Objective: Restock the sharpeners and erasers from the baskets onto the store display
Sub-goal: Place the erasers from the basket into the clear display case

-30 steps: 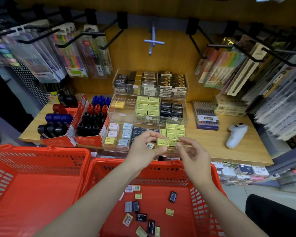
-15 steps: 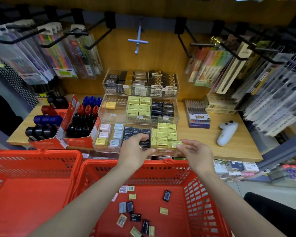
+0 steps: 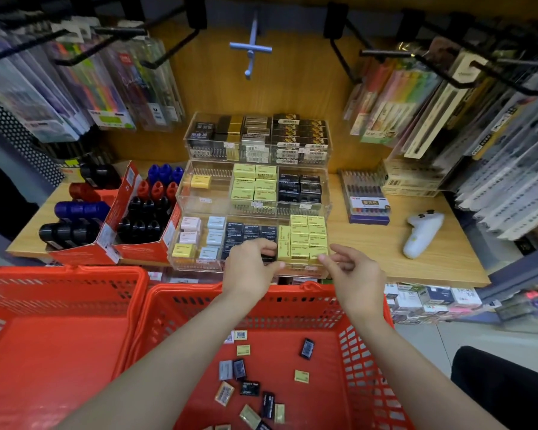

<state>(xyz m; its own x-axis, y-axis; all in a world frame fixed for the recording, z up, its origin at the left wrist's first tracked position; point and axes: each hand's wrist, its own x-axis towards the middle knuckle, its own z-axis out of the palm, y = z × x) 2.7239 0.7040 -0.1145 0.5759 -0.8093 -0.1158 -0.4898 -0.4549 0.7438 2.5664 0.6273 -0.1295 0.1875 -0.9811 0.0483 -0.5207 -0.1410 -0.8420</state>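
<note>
Both hands hover at the front edge of the clear acrylic 3-tier display case [image 3: 326, 193], and everything below is placed from that case. The left hand [image 3: 249, 268] reaches into the front tier, its fingers curled at the seam between the black-wrapped erasers [image 3: 250, 229] and the block of pale yellow boxed erasers [image 3: 308, 238]; it seems to pinch or nudge a small black packet, but the fingers hide the contact, so I cannot tell whether it holds anything. The right hand [image 3: 351, 270] sits just beside the front right corner of the case, fingers loosely bent and apart, fingertips touching or nearly touching the nearest yellow box, with nothing clearly held.

The remaining stock lies toward the person from the case, below both wrists, on the floor of the red plastic mesh basket [image 3: 364, 352]: loose erasers [image 3: 249, 387] in black, grey and yellow wrappers, flat and turned every which way, so no common long axis. They sit roughly midway between the forearms, slightly nearer the left. A second red basket [image 3: 59, 305] stands left of it; cylindrical sharpeners [image 3: 143, 218] in black, red and blue fill red cardboard trays left of the case.
</note>
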